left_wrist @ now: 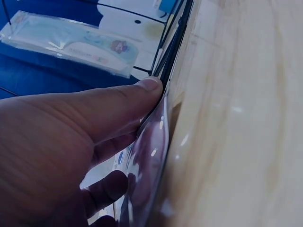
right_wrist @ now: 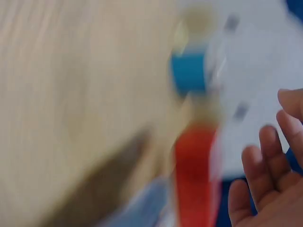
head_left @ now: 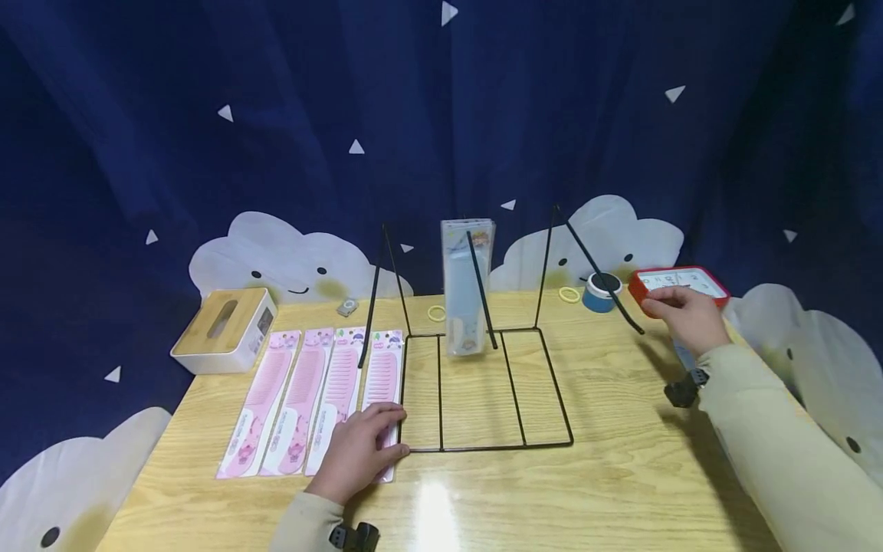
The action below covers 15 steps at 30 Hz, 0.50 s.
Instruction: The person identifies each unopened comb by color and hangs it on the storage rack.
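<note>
One black wire rack [head_left: 440, 391] is standing on the bench [head_left: 621, 475], pale blue packaging [head_left: 461, 291] hanging at its middle! Of the hands, the left hand [head_left: 359, 452] is pinching its near left corner; the right hand [head_left: 686, 318] is hovering beside the red clock [head_left: 700, 282], fingers loosely spread. Four pink combs [head_left: 343, 376] are lying leftward.
</note>
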Available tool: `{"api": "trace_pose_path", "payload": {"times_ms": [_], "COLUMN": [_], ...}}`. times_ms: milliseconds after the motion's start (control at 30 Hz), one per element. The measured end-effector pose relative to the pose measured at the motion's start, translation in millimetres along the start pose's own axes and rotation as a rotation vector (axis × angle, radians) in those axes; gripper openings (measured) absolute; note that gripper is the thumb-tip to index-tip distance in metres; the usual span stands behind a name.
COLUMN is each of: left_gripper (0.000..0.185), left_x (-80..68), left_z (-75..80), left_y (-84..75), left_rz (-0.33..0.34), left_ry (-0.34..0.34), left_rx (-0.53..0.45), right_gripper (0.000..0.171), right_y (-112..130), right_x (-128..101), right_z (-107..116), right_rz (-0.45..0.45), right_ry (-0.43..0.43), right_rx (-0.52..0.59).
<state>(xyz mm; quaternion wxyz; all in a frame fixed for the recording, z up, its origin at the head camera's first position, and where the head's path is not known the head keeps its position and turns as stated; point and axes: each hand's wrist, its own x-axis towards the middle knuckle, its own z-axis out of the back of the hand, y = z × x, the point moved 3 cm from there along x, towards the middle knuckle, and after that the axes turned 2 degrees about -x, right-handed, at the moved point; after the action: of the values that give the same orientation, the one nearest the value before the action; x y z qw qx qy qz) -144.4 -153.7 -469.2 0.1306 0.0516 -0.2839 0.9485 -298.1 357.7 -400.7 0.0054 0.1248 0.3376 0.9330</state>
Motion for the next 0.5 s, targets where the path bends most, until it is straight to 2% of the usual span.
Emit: {"api": "trace_pose_path", "payload": {"times_ms": [133,267,367,500], "left_gripper": [0.047,0.047,0.047,0.047], "left_x": [0.0,-0.1,0.7,1.5], "left_z": [0.4,-2.4,-4.2,-3.8], "left_y": [0.2,2.1,3.4,3.3], "left_rz": [-0.005,0.008,0.011,0.010], "left_ry": [-0.004,0.007,0.010,0.002], "left_rx": [-0.003,-0.004,0.001,0.002], "right_gripper": [0.058,0.081,0.084,0.072], "right_y": [-59.1,-95.3,-111.0,-119.0], "right_x": [0.0,-6.6,-9.1,-7.1], "right_z": [14.6,18.3,16.0,12.2], "right_rz": [-0.182,-0.348,-0.386,-0.395], "right_ry": [0.070,0.207,0.252,0.221], "right_rx": [-0.083,-0.190,-0.290,-0.330]}}
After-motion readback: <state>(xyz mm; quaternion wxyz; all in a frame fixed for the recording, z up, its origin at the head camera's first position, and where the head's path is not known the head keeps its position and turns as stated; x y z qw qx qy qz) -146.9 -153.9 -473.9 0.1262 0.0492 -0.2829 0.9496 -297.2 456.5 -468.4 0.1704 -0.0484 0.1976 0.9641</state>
